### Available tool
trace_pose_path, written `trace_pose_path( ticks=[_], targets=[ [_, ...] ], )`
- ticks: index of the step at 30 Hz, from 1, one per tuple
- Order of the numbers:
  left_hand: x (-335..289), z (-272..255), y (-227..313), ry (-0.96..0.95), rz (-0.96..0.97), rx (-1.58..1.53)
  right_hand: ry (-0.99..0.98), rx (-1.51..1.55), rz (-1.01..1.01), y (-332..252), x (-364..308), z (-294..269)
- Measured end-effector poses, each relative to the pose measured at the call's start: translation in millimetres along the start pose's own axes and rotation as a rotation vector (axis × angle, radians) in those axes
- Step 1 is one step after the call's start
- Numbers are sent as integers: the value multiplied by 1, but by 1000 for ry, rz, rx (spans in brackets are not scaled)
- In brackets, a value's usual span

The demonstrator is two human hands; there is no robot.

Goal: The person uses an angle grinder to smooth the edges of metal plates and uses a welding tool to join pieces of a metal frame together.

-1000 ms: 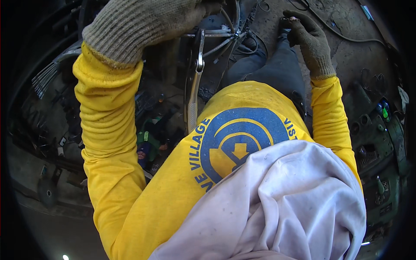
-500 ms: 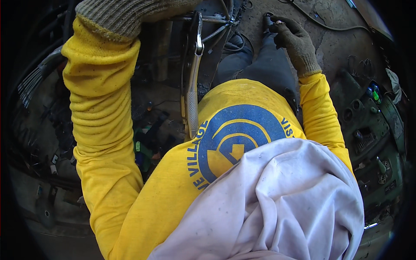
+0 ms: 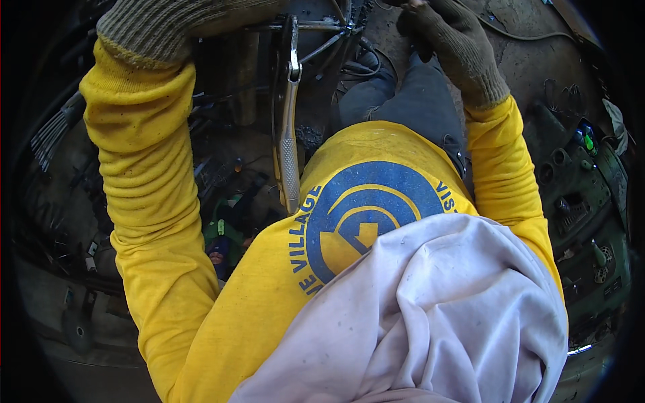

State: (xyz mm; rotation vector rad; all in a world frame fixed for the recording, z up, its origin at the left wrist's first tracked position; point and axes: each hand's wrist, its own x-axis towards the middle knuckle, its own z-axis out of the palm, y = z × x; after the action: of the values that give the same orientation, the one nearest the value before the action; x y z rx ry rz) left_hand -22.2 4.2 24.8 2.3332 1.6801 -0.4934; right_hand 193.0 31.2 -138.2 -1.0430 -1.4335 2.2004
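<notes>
The silver, knurled-handled metal tool (image 3: 289,148), aligned twelve-to-six, lies at four o'clock from the nearer, brown-knit-gloved left hand (image 3: 188,21); I cannot tell whether its fingers grip.

Left hand (image 3: 171,28) and curled right hand (image 3: 458,48) extend forward.

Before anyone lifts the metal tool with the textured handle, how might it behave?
The metal tool is probably stiff, being shiny metal; its crosshatched grip should resist slipping; the pivot joint may let it fold.
</notes>
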Motion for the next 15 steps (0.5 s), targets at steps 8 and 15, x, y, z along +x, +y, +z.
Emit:
trace_pose_path(
  ticks=[8, 15],
  targets=[
    [0, 1, 4, -140, -101, 0, -406, 24, 175, -23, 27, 10],
    [-4, 9, 4, 5, -48, -6, -432, -227, 9, -26, 22, 10]
  ],
)
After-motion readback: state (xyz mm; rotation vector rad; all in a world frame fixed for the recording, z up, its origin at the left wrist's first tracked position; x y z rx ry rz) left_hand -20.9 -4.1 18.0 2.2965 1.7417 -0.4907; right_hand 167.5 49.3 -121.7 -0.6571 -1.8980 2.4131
